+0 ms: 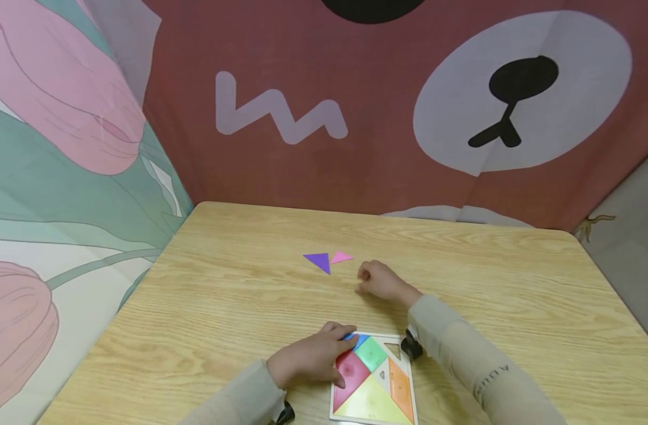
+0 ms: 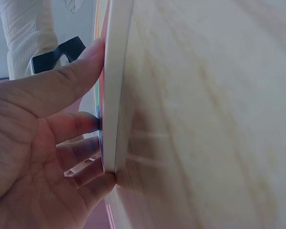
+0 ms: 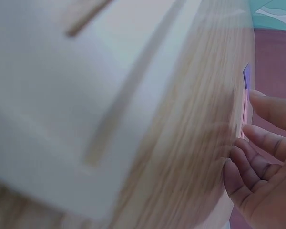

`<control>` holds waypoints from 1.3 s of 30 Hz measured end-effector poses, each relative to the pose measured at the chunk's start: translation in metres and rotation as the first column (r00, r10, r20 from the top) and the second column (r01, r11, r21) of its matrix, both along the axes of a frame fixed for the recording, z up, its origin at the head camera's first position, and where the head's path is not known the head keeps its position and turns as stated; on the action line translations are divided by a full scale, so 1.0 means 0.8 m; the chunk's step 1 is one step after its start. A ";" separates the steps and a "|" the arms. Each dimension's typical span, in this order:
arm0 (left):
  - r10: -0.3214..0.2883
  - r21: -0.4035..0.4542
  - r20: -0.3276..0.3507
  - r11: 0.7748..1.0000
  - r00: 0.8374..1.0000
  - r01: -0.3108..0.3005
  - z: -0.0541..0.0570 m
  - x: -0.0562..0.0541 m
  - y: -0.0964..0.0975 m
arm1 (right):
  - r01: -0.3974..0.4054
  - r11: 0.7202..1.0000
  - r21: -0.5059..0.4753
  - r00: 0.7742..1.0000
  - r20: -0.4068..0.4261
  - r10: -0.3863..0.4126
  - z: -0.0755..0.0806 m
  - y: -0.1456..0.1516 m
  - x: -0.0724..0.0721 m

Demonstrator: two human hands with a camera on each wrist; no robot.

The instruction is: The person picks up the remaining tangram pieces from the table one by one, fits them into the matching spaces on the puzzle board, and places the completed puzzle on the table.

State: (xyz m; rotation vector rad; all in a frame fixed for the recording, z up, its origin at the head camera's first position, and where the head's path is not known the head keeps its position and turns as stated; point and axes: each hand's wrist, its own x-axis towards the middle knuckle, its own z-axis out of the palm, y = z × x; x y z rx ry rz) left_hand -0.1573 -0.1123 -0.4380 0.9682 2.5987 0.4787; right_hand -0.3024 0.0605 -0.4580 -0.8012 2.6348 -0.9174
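A tangram puzzle tray point(image 1: 411, 378) with a white rim lies on the table in front of me. My left hand point(image 1: 314, 356) rests on its left side, thumb on the red piece point(image 1: 354, 372) and fingertips around the blue piece point(image 1: 362, 340) and the tray's top corner. Beyond the tray, my right hand point(image 1: 381, 280) hovers close over the table with loosely bent fingers, holding nothing. Just left of its fingertips lie a small pink triangle point(image 1: 341, 257) and a larger purple triangle point(image 1: 320, 262). In the right wrist view, the pink triangle point(image 3: 244, 112) shows past thumb and forefinger.
Green point(image 1: 371, 353), yellow point(image 1: 374, 402) and orange point(image 1: 401, 389) pieces sit in the tray. A triangular cutout point(image 1: 393, 349) shows at its upper right. The wooden table point(image 1: 223, 307) ends at a printed curtain point(image 1: 303, 177) behind. Black straps point(image 1: 411, 346) circle both wrists.
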 end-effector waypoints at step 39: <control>-0.014 -0.023 0.011 1.000 1.000 0.015 -0.001 -0.002 -0.001 | 0.098 0.992 0.075 0.994 -0.061 -0.094 0.001 -0.043 -0.029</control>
